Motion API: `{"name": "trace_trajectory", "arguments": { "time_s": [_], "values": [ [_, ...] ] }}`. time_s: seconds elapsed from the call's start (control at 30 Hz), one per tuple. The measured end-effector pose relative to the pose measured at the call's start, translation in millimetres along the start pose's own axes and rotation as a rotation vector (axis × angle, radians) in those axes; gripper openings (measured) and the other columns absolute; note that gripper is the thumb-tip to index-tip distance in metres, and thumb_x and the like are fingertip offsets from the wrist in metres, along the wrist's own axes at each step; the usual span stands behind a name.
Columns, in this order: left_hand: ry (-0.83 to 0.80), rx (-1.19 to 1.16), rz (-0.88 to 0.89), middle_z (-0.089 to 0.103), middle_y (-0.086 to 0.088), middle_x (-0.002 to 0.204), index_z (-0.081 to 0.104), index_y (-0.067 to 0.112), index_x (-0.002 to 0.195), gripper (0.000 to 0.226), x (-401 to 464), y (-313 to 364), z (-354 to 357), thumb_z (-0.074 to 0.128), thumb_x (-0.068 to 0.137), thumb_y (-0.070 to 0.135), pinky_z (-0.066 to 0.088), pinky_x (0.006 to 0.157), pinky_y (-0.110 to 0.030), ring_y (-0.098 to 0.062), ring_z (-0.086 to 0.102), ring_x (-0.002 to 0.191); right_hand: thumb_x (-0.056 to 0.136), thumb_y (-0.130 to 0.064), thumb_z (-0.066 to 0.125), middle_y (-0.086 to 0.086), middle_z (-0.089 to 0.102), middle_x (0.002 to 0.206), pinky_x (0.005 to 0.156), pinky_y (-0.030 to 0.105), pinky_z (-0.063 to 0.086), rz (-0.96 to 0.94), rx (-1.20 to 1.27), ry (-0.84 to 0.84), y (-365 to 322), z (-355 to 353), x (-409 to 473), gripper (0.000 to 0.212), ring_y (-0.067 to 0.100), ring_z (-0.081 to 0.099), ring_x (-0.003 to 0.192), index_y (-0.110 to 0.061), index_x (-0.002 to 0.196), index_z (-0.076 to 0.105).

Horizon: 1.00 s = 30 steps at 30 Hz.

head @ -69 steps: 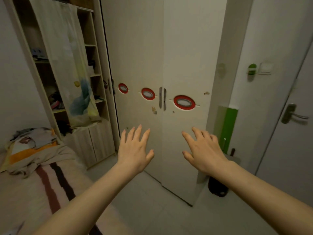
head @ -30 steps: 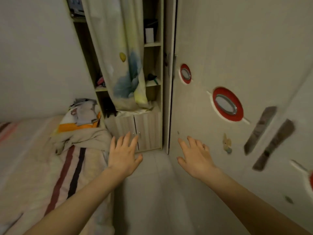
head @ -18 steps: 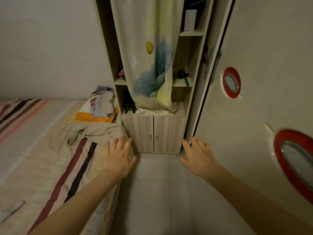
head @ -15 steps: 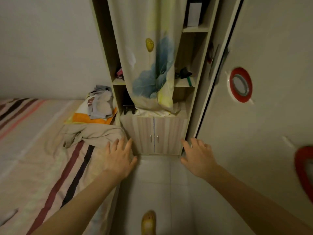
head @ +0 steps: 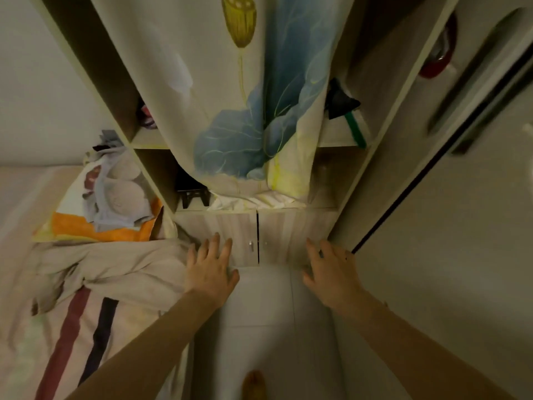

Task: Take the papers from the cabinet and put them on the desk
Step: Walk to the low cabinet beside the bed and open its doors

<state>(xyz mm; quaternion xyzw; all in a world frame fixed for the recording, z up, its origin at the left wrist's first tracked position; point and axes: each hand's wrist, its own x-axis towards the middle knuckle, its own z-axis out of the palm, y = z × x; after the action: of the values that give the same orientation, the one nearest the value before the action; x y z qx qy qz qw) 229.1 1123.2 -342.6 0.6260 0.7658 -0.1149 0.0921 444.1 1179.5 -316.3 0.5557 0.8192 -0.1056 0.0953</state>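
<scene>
Straight ahead at 12 o'clock sits the low light-wood two-door cabinet (head: 256, 238), both doors shut, so no papers show anywhere. Left hand (head: 210, 272) hovers just before the left door, fingers spread and holding nothing; right hand (head: 331, 275) at 1 o'clock is the same, splayed and bare. Pale floral curtain (head: 230, 96) hangs over the shelves above, striped bed (head: 72, 313) at 9 o'clock.

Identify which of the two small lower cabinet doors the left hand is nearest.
The left-hand door of the pair: the left hand overlaps its lower edge, fingers spread, while the right-hand door lies beyond the dark centre gap, nearer the right hand.
</scene>
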Motion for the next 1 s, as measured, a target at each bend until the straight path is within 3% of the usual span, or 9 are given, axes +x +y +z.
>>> {"name": "trace_trajectory", "arguments": {
  "time_s": [0.23, 0.57, 0.67, 0.83, 1.0],
  "values": [
    [0.022, -0.066, -0.033, 0.003, -0.008, 0.160, 0.000, 0.024, 0.148, 0.068, 132.7, -4.7, 64.2, 0.030, 0.093, 0.050, 0.005, 0.118, -0.048, -0.030, 0.010, 0.145, 0.090, -0.045, 0.043, 0.011, 0.034, 0.143, 0.103, 0.045, 0.033, -0.096, 0.013, 0.000, 2.1, 70.4, 140.4, 0.067, 0.032, 0.033, 0.128, -0.016, 0.145, 0.017],
    [0.095, -0.051, -0.019, -0.011, -0.008, 0.159, -0.012, 0.028, 0.147, 0.073, 265.0, 4.1, 166.3, 0.034, 0.093, 0.048, 0.002, 0.117, -0.048, -0.028, 0.000, 0.146, 0.083, -0.048, 0.057, 0.007, 0.010, 0.156, 0.110, 0.060, 0.016, -0.127, 0.047, 0.060, -1.3, 184.0, 292.2, 0.085, 0.031, 0.012, 0.141, -0.015, 0.146, 0.009],
    [0.168, -0.086, -0.007, -0.008, -0.009, 0.159, -0.008, 0.028, 0.147, 0.073, 271.6, 1.3, 178.9, 0.037, 0.092, 0.046, 0.003, 0.117, -0.049, -0.029, 0.000, 0.146, 0.073, -0.053, 0.066, 0.009, 0.021, 0.151, 0.106, 0.063, 0.021, -0.122, 0.026, 0.125, -2.1, 198.5, 304.0, 0.097, 0.031, 0.019, 0.137, -0.018, 0.146, 0.012],
    [0.217, -0.201, 0.006, -0.005, -0.008, 0.160, -0.003, 0.030, 0.148, 0.074, 266.9, -1.2, 189.9, 0.043, 0.091, 0.041, 0.005, 0.117, -0.049, -0.028, -0.002, 0.146, 0.067, -0.052, 0.071, 0.008, 0.030, 0.145, 0.098, 0.059, 0.034, -0.111, 0.178, 0.193, -1.5, 208.1, 287.0, 0.086, 0.030, 0.024, 0.133, -0.023, 0.138, 0.031],
    [0.234, -0.248, 0.017, -0.003, -0.007, 0.160, -0.002, 0.031, 0.148, 0.074, 263.6, -0.9, 190.7, 0.044, 0.090, 0.041, 0.002, 0.117, -0.050, -0.027, -0.004, 0.146, 0.063, -0.069, 0.054, 0.005, 0.038, 0.135, 0.096, 0.052, 0.040, -0.208, 0.341, 0.228, 16.8, 229.0, 243.8, 0.076, 0.027, 0.029, 0.124, -0.021, 0.121, 0.047]
  ]
}}
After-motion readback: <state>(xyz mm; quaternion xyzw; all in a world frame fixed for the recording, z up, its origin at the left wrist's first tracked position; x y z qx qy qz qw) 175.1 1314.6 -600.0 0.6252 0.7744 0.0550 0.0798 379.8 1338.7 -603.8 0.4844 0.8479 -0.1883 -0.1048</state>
